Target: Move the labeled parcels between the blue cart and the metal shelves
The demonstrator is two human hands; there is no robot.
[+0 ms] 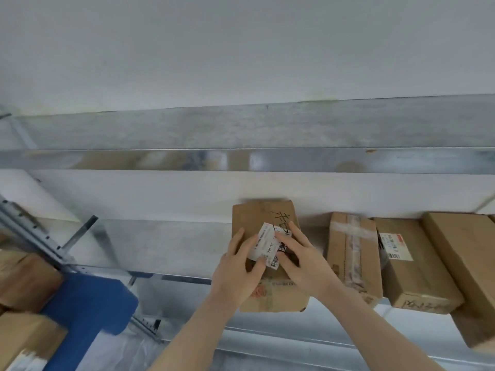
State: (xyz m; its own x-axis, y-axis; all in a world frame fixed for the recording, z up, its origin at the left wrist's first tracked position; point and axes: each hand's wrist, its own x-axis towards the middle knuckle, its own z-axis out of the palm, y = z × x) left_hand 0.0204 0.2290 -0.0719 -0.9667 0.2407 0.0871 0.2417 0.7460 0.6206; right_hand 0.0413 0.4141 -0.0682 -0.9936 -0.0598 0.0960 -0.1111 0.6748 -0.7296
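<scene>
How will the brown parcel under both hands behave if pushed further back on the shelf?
The parcel looks flat with dented corners, so it will probably flex rather than stay stiff. Lying flat on the smooth metal shelf, it should slide, not tip. The left hand and right hand rest on it without gripping, so it is likely light.
</scene>
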